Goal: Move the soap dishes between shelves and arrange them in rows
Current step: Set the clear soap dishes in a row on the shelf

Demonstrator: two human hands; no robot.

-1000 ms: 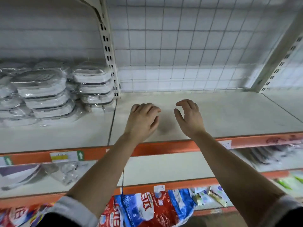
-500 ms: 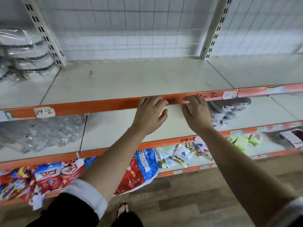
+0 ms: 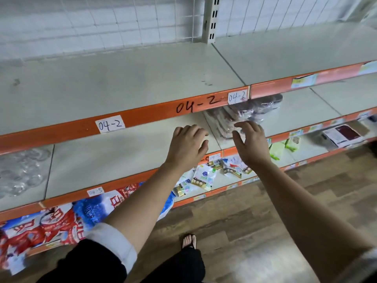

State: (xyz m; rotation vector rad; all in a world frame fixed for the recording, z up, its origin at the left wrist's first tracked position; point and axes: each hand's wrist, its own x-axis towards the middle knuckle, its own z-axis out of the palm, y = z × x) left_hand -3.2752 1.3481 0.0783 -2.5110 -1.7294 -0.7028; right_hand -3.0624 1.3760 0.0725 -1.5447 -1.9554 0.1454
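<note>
A pile of plastic-wrapped soap dishes [image 3: 242, 114] lies on the second shelf [image 3: 122, 148], partly hidden under the orange edge of the upper shelf [image 3: 114, 86]. Both my hands reach over the second shelf. My right hand [image 3: 252, 142] hovers just in front of the pile with fingers spread and holds nothing. My left hand [image 3: 188, 145] is beside it to the left, fingers loosely bent and holding nothing.
The upper shelf's orange edge bears "04-2" labels [image 3: 110, 123]. Clear plastic items [image 3: 20, 172] lie at the second shelf's left end. Red and blue bags [image 3: 61, 221] and small packets [image 3: 204, 177] fill the lower shelves. My foot [image 3: 188, 241] stands on the wooden floor.
My view has swung right and down. Both hands dropped from the upper shelf, past its orange edge, to the second shelf, close to the wrapped soap dishes.
</note>
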